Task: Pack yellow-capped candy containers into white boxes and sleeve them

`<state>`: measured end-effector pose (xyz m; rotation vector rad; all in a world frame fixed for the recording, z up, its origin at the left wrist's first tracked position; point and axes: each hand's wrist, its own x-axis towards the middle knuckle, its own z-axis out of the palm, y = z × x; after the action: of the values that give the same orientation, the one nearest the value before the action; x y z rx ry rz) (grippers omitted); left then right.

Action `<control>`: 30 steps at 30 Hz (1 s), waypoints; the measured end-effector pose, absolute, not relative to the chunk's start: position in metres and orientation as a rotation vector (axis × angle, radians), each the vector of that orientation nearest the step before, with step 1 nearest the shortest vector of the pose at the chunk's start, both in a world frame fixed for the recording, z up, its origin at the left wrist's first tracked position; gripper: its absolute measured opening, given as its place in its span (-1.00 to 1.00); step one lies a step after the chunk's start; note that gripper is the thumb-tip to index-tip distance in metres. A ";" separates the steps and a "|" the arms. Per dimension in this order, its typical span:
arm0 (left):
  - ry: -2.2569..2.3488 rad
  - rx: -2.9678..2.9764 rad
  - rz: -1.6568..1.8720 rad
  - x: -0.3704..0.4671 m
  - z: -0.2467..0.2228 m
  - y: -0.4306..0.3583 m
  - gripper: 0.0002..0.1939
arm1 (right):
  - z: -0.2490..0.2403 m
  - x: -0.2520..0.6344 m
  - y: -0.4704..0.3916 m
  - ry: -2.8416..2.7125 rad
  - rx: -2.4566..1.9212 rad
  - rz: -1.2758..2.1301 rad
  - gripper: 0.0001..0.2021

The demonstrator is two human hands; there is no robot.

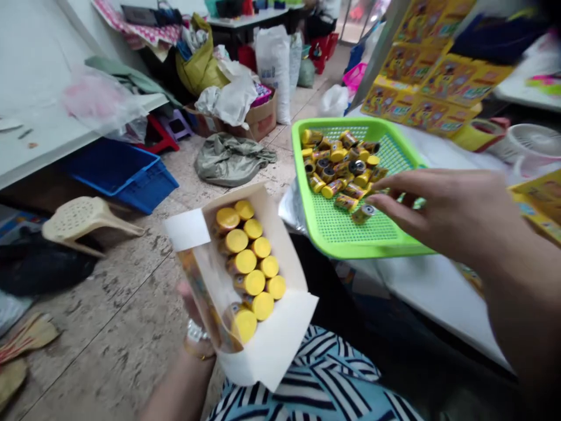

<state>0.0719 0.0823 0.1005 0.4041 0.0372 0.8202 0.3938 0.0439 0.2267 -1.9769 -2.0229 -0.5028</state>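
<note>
An open box (280, 345) with white flaps and a clear side window holds several small cylinders with yellow caps (246, 261), caps facing up. My left hand (190, 301) grips the box from its left side and below; most of its fingers are hidden behind it. Over the right part of a green plastic basket (315, 237) hangs my right hand (405, 199), thumb and forefinger apart, nothing visible between them. Loose yellow-capped cylinders (337, 155) lie jumbled in the basket, one (363, 214) just left of my right thumb.
Stacked yellow printed boxes (438, 82) stand behind the basket on a white table (456, 316). At the left are a blue crate (127, 175), a cream stool (79, 219) and another white table (52, 134). Cartons and sacks (272, 64) stand on the floor further back.
</note>
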 end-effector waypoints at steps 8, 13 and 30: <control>-0.091 0.343 0.677 0.073 0.092 0.088 -0.36 | 0.208 0.422 0.081 -2.415 -2.386 0.241 -0.79; 0.075 0.461 0.802 0.067 0.103 0.087 -0.31 | 0.184 0.440 0.073 -2.635 -2.036 -0.115 -0.94; 0.292 0.528 0.900 0.076 0.111 0.077 -0.19 | 0.226 0.309 0.051 -2.156 -1.299 0.267 -0.87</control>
<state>0.0764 0.0770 0.1107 0.5278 0.2916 0.9002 0.3087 0.0511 0.2264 -1.2990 -2.1557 0.2672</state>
